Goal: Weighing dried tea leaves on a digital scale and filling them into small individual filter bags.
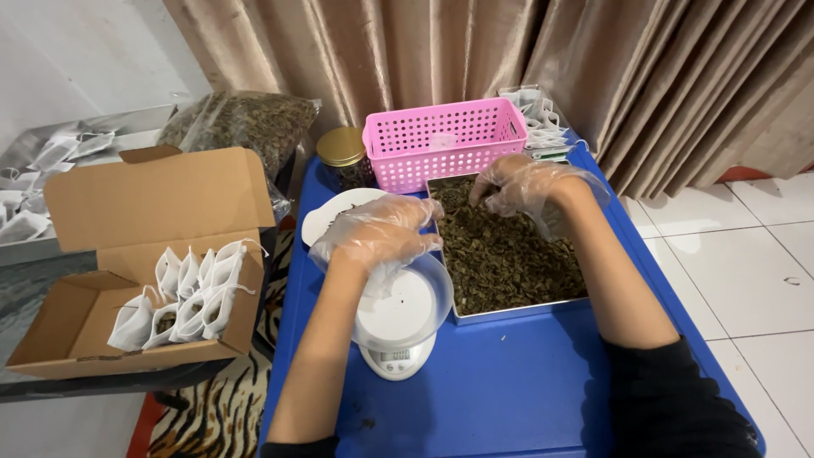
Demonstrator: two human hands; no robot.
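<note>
Both my hands wear clear plastic gloves. My left hand point(381, 233) hovers over the clear bowl point(428, 297) on a small white digital scale point(394, 356), fingers curled; what it pinches is hidden. My right hand point(521, 182) reaches into a metal tray point(517, 312) of dried dark leaves point(500, 254), fingertips pinching down into the leaves at the tray's far end.
A pink perforated basket point(445, 140) stands behind the tray, beside a gold-lidded jar point(341, 148) and a white lid point(326, 216). An open cardboard box point(144, 254) at left holds several white filter bags point(191, 293). Behind it lies a bag of dried leaves point(242, 123). The blue table point(492, 390) ends near tiled floor.
</note>
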